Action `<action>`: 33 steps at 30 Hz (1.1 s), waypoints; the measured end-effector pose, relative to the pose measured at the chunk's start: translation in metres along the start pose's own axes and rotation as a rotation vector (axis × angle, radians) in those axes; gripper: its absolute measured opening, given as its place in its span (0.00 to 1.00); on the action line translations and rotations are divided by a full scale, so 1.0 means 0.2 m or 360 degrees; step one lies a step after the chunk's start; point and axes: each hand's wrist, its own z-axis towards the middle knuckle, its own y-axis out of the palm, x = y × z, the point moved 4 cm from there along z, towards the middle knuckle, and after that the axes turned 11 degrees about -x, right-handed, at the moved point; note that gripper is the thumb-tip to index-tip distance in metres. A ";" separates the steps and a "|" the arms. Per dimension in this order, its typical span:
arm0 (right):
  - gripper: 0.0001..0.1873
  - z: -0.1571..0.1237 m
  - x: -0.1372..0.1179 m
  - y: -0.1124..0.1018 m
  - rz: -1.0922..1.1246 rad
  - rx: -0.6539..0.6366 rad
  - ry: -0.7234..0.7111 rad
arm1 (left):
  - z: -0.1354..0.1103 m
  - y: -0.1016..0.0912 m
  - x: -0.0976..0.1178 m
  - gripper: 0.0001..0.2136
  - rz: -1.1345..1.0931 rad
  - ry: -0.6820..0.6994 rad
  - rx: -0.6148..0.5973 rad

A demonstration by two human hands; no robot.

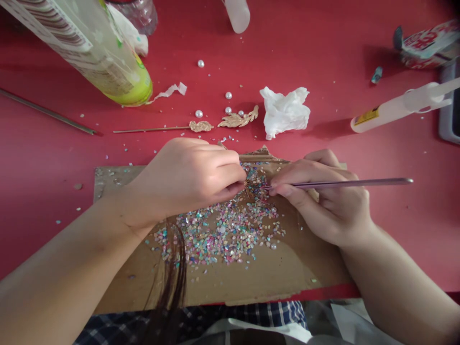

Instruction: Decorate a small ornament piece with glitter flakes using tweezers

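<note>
Both hands work close together over a cardboard sheet point(223, 282) lying on a red table point(402, 230). Left hand point(187, 179) is curled, its fingertips pinched together above a heap of colored chips point(219, 230); whatever it grips is hidden. Right hand point(319, 199) holds a thin metal stick point(341, 183) like a pen, its tip just beside the left fingertips. Pearls point(228, 95) and gold leaf shapes point(237, 119) lie beyond the cardboard, near crumpled tissue point(283, 111).
</note>
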 end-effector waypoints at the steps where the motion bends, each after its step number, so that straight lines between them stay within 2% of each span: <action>1: 0.08 0.00 0.00 0.00 0.0009 -0.0007 -0.0007 | 0.00 0.00 0.00 0.13 0.0003 -0.0001 0.0008; 14: 0.08 0.00 -0.01 0.00 0.0060 -0.0052 -0.0148 | 0.00 -0.01 0.00 0.13 -0.0008 0.0000 0.0008; 33: 0.08 0.00 -0.01 0.00 0.0021 -0.0064 -0.0151 | 0.00 0.00 0.01 0.13 0.0010 0.0000 0.0023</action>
